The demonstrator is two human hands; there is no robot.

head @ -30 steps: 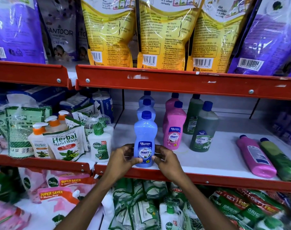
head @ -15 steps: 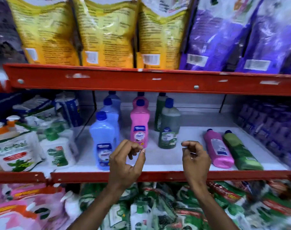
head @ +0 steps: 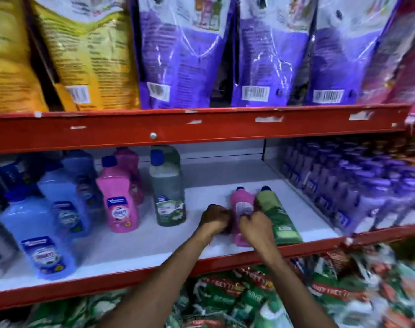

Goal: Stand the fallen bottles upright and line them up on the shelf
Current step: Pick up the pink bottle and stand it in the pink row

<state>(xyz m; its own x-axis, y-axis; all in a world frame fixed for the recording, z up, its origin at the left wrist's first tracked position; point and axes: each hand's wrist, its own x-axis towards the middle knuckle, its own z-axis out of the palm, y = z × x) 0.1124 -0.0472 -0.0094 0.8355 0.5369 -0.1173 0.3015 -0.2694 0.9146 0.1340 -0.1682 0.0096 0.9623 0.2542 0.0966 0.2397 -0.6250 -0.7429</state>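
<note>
A pink bottle lies on its side on the white shelf, cap pointing to the back. My left hand grips its left side and my right hand closes over its lower right part. Touching it on the right lies a green bottle, also fallen. To the left stand upright bottles in rows: blue, pink and dark green. The view is blurred.
The red shelf lip runs along the front. Purple bottles fill the right section behind a divider. Yellow pouches and purple pouches hang above. Green and red packs fill the shelf below.
Both hands left the front blue bottle, moved right across the shelf and closed on the fallen pink bottle. The view swung to the right.
</note>
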